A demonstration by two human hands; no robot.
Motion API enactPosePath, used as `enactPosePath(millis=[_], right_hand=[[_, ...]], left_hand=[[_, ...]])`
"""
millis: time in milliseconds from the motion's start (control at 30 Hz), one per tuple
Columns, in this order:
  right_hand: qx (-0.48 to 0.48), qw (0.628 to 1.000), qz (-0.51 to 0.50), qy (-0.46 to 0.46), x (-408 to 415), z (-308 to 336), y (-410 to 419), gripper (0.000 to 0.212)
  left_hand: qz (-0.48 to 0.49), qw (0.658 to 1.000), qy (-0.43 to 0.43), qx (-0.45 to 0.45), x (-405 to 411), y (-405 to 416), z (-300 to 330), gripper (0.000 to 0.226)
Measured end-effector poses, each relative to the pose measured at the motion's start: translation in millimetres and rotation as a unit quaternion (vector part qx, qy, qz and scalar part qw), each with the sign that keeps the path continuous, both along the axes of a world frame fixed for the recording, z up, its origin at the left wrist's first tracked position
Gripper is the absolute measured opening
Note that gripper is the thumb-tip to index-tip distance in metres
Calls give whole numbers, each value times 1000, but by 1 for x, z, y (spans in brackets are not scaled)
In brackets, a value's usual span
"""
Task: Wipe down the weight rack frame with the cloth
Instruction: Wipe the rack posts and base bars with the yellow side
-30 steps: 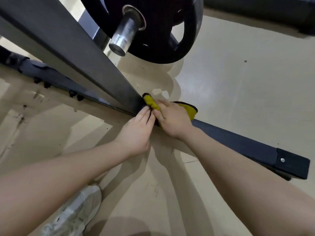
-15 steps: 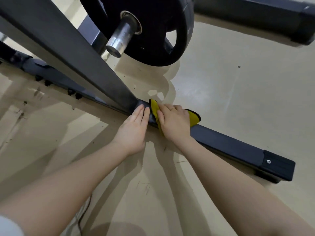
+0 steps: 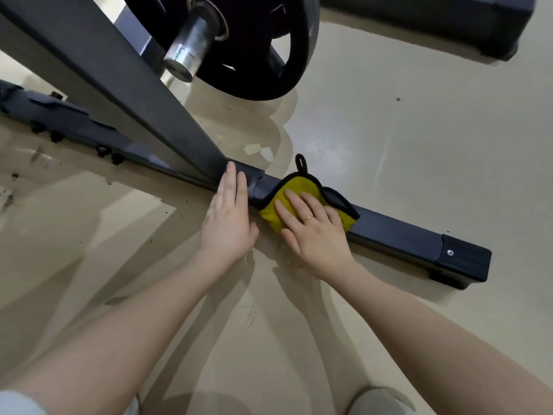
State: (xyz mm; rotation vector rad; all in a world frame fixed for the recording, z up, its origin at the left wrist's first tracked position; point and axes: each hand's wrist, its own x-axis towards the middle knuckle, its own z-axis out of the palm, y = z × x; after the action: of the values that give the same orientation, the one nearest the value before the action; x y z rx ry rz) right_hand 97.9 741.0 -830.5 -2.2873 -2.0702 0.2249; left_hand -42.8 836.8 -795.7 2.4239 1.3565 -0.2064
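The dark weight rack frame has a low base bar (image 3: 398, 235) lying on the floor and a slanted upright (image 3: 125, 94) rising from it toward the upper left. A yellow cloth with black trim (image 3: 294, 187) is draped over the base bar just right of the joint. My right hand (image 3: 314, 232) presses flat on the cloth with straight fingers; a ring shows on one finger. My left hand (image 3: 229, 217) rests flat beside it, fingertips touching the bar at the foot of the upright.
A black weight plate (image 3: 269, 46) on a steel peg (image 3: 191, 49) hangs above the joint. Another dark bar (image 3: 434, 22) lies at the top right. The rack's rear base with bolts (image 3: 59, 121) runs left. The beige floor is scuffed.
My right hand has slid the cloth to the right along the base bar, away from the joint, and its fingers now lie flatter. My left hand stays at the joint.
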Motion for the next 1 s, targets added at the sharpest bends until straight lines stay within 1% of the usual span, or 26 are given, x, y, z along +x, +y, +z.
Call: enactPosePath(millis=[33, 67, 100, 167, 200, 233, 267, 333, 433, 467, 533, 600, 633, 700, 800, 867, 933, 1000], right_hand=[[10, 1000, 2, -18, 14, -4, -22, 50], [23, 999, 0, -41, 29, -3, -41, 54], [11, 998, -15, -56, 43, -5, -56, 63], [-60, 992, -95, -48, 52, 0, -58, 81], [-80, 986, -138, -37, 49, 2, -48, 80], [-75, 984, -159, -25, 42, 1, -34, 75], [-77, 985, -152, -15, 34, 1, -19, 70], [-73, 991, -103, -30, 21, -1, 6, 67], [-117, 991, -40, -54, 39, 5, 10, 75], [-136, 988, -46, -58, 52, 9, 3, 77], [-134, 983, -104, -73, 72, 14, -21, 81], [-130, 976, -152, -89, 74, 16, -35, 84], [-123, 975, -159, -100, 67, 11, -32, 83], [-79, 982, -144, -95, 45, 2, -12, 78], [-37, 996, -63, -60, 31, -2, 9, 72], [-24, 998, -29, -54, 47, -3, -8, 67], [-29, 996, -65, -56, 77, -2, -48, 64], [-26, 987, -139, -71, 105, -1, -90, 62]], left_hand=[[-4, 1000, -9, 2, 1, -2, 0, 89], [-24, 1000, -14, 8, 2, -3, -1, 88], [-56, 998, -15, 20, 4, -4, -3, 87], [-126, 991, -4, 42, 11, -6, -9, 84], [-151, 987, 4, 45, 15, -6, -11, 83], [-168, 985, 12, 43, 21, -7, -13, 82], [-176, 983, 22, 36, 25, -8, -15, 82], [-170, 985, 35, 22, 31, -9, -17, 79], [-154, 987, 33, 8, 32, -11, -17, 79], [-153, 988, 37, 1, 32, -11, -15, 80], [-148, 988, 39, -4, 33, -10, -13, 80], [-146, 989, 35, -11, 35, -10, -11, 80], [-144, 989, 35, -13, 35, -11, -11, 80], [-143, 989, 35, -16, 35, -11, -11, 81], [-140, 990, 21, -20, 34, -9, -11, 77], [-142, 989, 21, -24, 33, -7, -8, 75], [-139, 990, 27, -24, 33, -8, -8, 76], [-140, 989, 34, -25, 39, -14, -7, 80]])
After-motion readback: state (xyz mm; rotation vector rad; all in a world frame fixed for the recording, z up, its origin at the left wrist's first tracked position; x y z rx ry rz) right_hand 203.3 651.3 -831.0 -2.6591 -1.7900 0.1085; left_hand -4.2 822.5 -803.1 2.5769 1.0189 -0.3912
